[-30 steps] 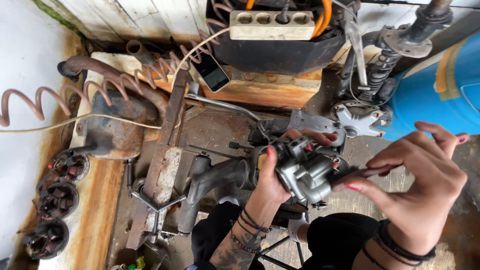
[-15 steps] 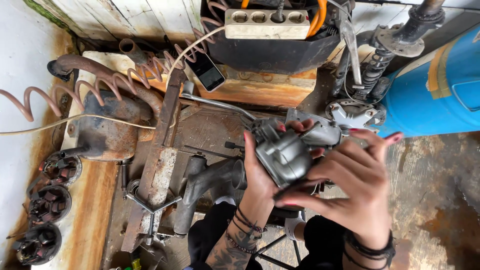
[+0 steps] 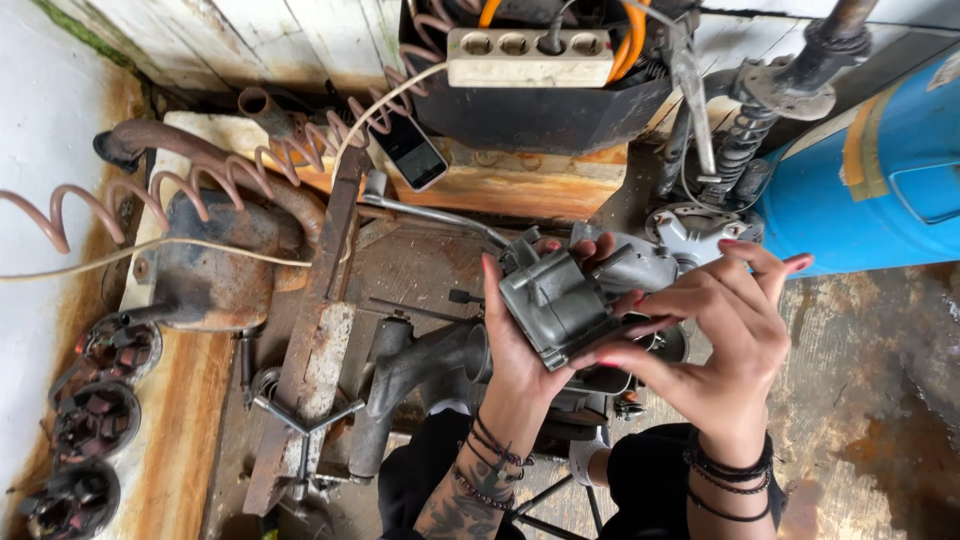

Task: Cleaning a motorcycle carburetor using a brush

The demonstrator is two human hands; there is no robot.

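1. Over the last second the right hand [image 3: 725, 340] has moved in from the side, where it was spread open and well apart, and now lies against the grey metal engine part [image 3: 560, 300]. Its fingers wrap the part's right and lower edges while two fingers stay lifted and splayed.
2. The left hand [image 3: 520, 355] has kept its hold throughout: palm under the part, fingers curled up its left side, thumb hidden behind it. The part has also been turned, so a flat ribbed cover now faces the camera instead of the lumpier side seen a second ago.
3. That means both hands now grip the part together, so it is steadier and can be turned or looked over from this new face. It is held in the air above the person's lap, just in front of a second grey casting [image 3: 640, 262] lying on the bench.
4. The bench [image 3: 420, 270] is rusty and oil-stained. On it lie a steel pipe elbow [image 3: 410, 375], a long wrench [image 3: 430, 212], a phone [image 3: 408, 150], a coiled hose [image 3: 160, 195] and an orange-stained board [image 3: 540, 190].
5. Behind stand a white plank wall [image 3: 270, 40], a power strip [image 3: 530, 57] on a black box, a spring strut [image 3: 745, 140] and a blue drum [image 3: 880, 180]. Three round wound coils [image 3: 95, 420] sit at the left edge.
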